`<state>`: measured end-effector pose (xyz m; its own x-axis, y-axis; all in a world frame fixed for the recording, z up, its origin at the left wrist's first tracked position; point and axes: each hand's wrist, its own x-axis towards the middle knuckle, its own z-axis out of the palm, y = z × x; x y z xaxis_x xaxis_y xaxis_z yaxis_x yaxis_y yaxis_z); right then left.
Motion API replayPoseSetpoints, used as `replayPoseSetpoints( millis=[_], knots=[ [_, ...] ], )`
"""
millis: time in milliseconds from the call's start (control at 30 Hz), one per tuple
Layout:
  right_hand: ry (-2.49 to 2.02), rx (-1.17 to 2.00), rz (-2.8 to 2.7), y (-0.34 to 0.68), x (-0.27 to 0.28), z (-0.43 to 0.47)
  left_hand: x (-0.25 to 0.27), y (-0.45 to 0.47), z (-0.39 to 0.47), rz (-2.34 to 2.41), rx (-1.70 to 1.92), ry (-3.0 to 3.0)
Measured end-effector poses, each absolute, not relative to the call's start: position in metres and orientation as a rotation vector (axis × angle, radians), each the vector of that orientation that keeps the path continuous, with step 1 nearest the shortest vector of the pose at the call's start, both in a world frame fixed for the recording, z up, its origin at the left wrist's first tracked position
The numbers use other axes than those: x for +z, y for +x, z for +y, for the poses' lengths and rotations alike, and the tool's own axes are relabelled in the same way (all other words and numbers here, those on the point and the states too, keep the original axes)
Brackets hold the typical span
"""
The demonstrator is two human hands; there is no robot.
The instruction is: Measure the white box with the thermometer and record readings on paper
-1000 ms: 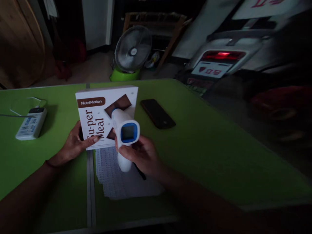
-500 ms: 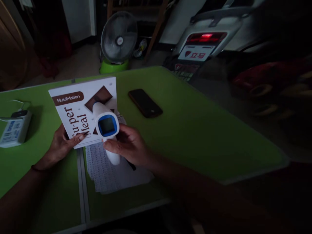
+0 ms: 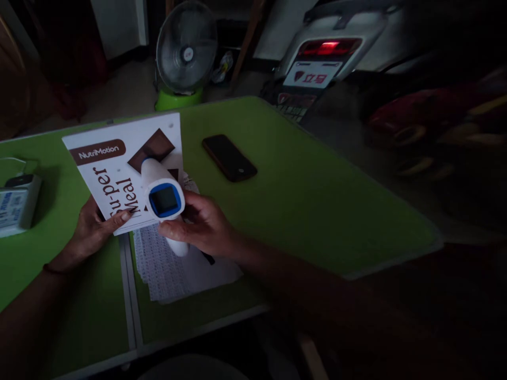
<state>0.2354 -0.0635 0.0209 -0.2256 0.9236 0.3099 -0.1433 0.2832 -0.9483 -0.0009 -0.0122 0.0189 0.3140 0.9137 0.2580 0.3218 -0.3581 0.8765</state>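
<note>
My left hand [image 3: 95, 224] grips the lower left corner of a white box [image 3: 91, 174] printed "NutriMotion Su-per Meal", thumb on its front face. The box is tilted up above the table. In my right hand [image 3: 202, 221] is a white infrared thermometer [image 3: 158, 177] with a blue-rimmed screen [image 3: 165, 200], held by its handle. Its nose points at the front of the box; I cannot tell whether they touch. The screen looks dark, with no readable figures. Beneath both lie printed sheets of paper [image 3: 158, 269], partly covered by my right hand and the thermometer.
A black phone [image 3: 229, 158] lies on the green folding table [image 3: 309, 211], right of the box. A white power adapter block [image 3: 19, 206] with a cable stands at the left. Beyond the table are a fan [image 3: 187, 53] and a scooter's rear with a lit red light [image 3: 329, 47].
The whole view has shifted slightly, so everything sits a little further left and higher. Both hands keep their holds on the box and the thermometer.
</note>
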Motion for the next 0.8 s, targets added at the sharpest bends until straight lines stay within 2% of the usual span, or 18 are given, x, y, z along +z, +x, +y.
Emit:
replayPoseSetpoints(
  millis=[500,667,800],
  knots=[
    [-0.881,1.087,-1.546,0.255,0.036,-0.067,0.02,0.003,-0.018,1.111,1.103,1.67],
    [-1.167,0.903,-1.685,0.301,0.039,-0.051,0.021,-0.001,-0.013,1.112,1.255,1.672],
    [-1.467,0.682,-1.893,0.331,0.014,-0.029,0.015,-0.005,-0.007,1.116,1.293,1.659]
  ],
)
